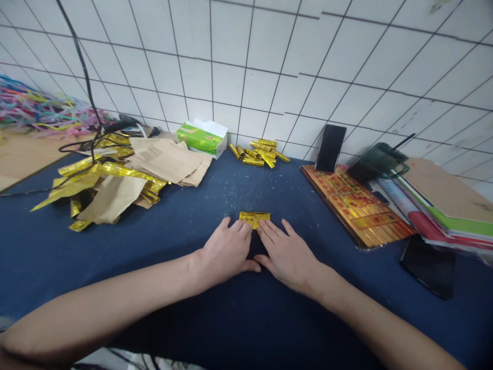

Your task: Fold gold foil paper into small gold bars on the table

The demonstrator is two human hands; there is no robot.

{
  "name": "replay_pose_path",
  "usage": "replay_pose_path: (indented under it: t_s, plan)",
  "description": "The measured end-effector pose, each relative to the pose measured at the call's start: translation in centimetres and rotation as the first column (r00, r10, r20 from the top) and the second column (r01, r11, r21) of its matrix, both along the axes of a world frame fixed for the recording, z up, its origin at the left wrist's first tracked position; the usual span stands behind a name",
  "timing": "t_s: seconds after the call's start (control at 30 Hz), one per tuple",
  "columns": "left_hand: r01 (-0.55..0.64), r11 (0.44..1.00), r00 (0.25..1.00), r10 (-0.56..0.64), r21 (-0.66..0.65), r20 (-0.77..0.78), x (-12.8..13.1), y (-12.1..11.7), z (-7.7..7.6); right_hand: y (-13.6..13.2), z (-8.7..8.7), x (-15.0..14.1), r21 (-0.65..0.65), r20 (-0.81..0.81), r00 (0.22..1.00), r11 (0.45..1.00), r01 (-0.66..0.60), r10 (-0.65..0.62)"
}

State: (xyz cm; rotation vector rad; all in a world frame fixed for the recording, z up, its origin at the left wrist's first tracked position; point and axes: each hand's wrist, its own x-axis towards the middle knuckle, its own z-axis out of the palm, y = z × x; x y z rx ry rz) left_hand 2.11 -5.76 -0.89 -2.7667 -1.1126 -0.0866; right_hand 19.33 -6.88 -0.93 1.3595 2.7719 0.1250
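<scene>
The left hand [225, 252] and the right hand [288, 255] lie flat and close together, with the thumbs almost meeting, but they do not clamp anything. Their fingertips [246, 226] rest on the near edge of a small, flat, folded strip of shiny gold foil paper [254, 219], which lies just between the two hands. The step in hand seems to be pressing this strip flat, although the fingers hide part of it. Its far edge is free, so I judge the next move calls for the fingers to lift or turn it from there.

The strip lies on the worktop [127, 246], covered with dark blue cloth. Farther ahead is a small heap of folded gold strips [260, 153], beside a green and white tissue box [202, 137]. On the left side lie loose sheets of brown kraft paper [164, 160] mixed with long gold foil pieces [92, 174], and a thin black cable [80, 61] hangs above them. On the right side are a flat red and gold printed board [354, 205], a black phone [330, 148] standing upright, a second black phone [427, 266] lying down, and a stack of colourful folders [447, 205]. Behind everything rises a white tiled wall [269, 67].
</scene>
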Motion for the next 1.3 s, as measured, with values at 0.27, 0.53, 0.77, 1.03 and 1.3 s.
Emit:
replay_pose_path:
  t_s: [0.27, 0.53, 0.77, 1.03, 1.3]
  plan:
    - [-0.023, 0.999, 1.0, 0.023, -0.033, -0.012, -0.9, 0.3, 0.7, 0.2, 0.1, 0.3, -0.017, -0.02, 1.0, 1.0, -0.008, 0.007]
    - [0.003, 1.0, 0.999, -0.002, 0.005, -0.032, -1.4, 0.4, 0.5, 0.3, 0.6, 1.3, -0.044, 0.006, 1.0, 0.999, -0.011, 0.011]
    - [0.003, 1.0, 0.999, -0.003, 0.013, -0.035, -1.3, 0.4, 0.4, 0.2, 1.4, 1.4, -0.019, 0.072, 0.997, 0.999, 0.028, -0.027]
    - [0.013, 1.0, 0.999, -0.013, 0.008, -0.048, -1.1, 0.5, 0.7, 0.3, 1.7, 0.5, 0.065, 0.096, 0.995, 0.998, 0.015, -0.022]
    - [0.007, 1.0, 1.0, -0.007, -0.005, 0.017, -1.4, 0.9, 0.4, -1.4, 1.2, -0.8, 0.048, 0.191, 0.982, 0.999, -0.023, 0.013]
